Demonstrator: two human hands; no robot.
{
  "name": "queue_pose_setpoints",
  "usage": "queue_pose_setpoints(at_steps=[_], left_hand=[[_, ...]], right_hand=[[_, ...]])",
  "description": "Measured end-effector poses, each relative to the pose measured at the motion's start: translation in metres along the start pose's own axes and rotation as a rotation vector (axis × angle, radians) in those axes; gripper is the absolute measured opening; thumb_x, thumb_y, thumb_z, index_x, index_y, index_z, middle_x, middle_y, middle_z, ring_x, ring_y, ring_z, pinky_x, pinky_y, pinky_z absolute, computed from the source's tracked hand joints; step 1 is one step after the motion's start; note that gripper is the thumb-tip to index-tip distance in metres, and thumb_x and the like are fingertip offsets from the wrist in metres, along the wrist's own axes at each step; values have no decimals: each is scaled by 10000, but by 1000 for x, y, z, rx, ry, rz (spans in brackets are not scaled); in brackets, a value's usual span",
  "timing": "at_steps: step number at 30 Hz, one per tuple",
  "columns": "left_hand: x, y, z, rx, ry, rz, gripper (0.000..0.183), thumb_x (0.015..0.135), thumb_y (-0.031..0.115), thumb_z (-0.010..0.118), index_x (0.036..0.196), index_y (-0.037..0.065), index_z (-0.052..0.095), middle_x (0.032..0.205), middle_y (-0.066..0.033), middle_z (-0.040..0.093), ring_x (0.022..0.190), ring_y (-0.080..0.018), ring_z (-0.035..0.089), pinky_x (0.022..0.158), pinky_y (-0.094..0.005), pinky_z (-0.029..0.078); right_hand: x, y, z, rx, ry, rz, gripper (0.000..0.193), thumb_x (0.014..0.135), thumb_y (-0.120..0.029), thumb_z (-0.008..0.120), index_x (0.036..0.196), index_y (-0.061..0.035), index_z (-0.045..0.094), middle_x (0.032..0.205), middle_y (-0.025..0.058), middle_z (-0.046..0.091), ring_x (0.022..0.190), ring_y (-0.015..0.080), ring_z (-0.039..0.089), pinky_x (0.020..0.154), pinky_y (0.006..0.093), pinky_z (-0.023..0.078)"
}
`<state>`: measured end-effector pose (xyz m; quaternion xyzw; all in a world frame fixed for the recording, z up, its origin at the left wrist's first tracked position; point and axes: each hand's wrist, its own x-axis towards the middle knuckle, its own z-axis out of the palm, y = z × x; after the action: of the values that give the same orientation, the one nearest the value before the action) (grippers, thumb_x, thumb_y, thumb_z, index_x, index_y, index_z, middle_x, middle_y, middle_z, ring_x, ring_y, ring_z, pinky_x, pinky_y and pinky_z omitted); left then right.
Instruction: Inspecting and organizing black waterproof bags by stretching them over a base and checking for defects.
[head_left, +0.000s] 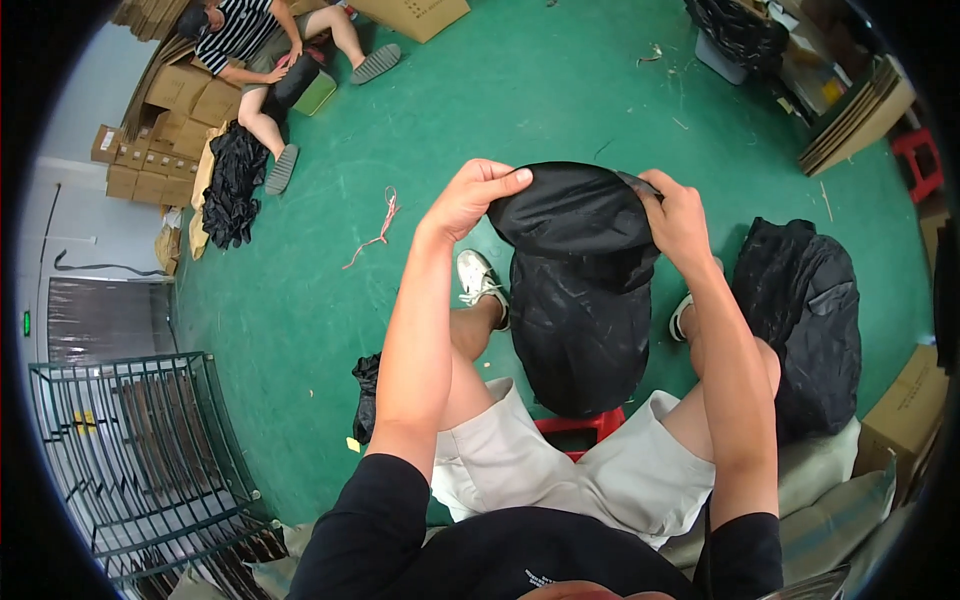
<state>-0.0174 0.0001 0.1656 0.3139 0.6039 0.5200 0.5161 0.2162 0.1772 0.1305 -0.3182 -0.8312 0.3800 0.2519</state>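
Between my knees stands a rounded black bundle (580,335) with a slightly shiny surface. Over its far end I stretch a piece of thin black fabric (572,212), shaped like a wide oval. My left hand (475,200) pinches the fabric's left edge, thumb on top. At the opposite edge my right hand (678,218) grips the same fabric, its fingers partly hidden behind it. Whether the fabric and the bundle are one piece, I cannot tell.
Black bags (800,320) lie by my right knee, near pale sacks (815,510). A red stool (590,428) shows under the bundle. Pink string (387,220) lies on the green floor. Far left, another person (245,45) sits beside black fabric (235,185) and cartons (180,88).
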Motion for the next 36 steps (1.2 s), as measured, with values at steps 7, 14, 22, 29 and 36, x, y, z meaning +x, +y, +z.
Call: queue_pose_setpoints(at_steps=[7, 14, 22, 29, 36], left_hand=[[-12, -5, -12, 35, -195, 17, 318, 905, 302, 684, 927, -14, 711, 848, -16, 699, 721, -61, 598, 699, -221, 465], [-6, -19, 2, -601, -251, 43, 304, 934, 252, 630, 994, -43, 672, 944, -115, 708, 860, -184, 679, 811, -324, 535], [-8, -11, 19, -628, -418, 179, 498, 711, -22, 627, 1201, -100, 576, 1156, -197, 661, 1034, -262, 663, 948, -371, 502], [7, -21, 10, 42, -60, 34, 344, 708, -49, 568, 1045, -76, 629, 943, -82, 693, 818, -133, 651, 769, -253, 511], [22, -39, 14, 211, 418, 164, 158, 823, 41, 649, 961, -21, 695, 816, -24, 692, 727, -82, 597, 670, -241, 468]], right_hand=[[1, 17, -8, 613, -398, 141, 206, 934, -183, 622, 942, 15, 680, 789, 15, 679, 734, 83, 613, 649, 287, 467], [-10, 16, -28, 1091, -633, 439, 278, 935, -233, 626, 1007, 32, 672, 924, 72, 710, 822, 121, 658, 768, 260, 521], [-7, 22, -40, 1740, -428, 464, 446, 1020, -330, 446, 1178, 65, 579, 1172, 180, 650, 1045, 281, 649, 961, 398, 501], [-2, 20, -45, 1763, -436, 429, 469, 1031, -355, 414, 1210, 49, 570, 1210, 177, 635, 1082, 296, 629, 985, 414, 480], [-3, 17, -41, 1684, -341, 488, 439, 1025, -343, 438, 1208, 31, 578, 1197, 160, 645, 1059, 282, 638, 964, 400, 489]])
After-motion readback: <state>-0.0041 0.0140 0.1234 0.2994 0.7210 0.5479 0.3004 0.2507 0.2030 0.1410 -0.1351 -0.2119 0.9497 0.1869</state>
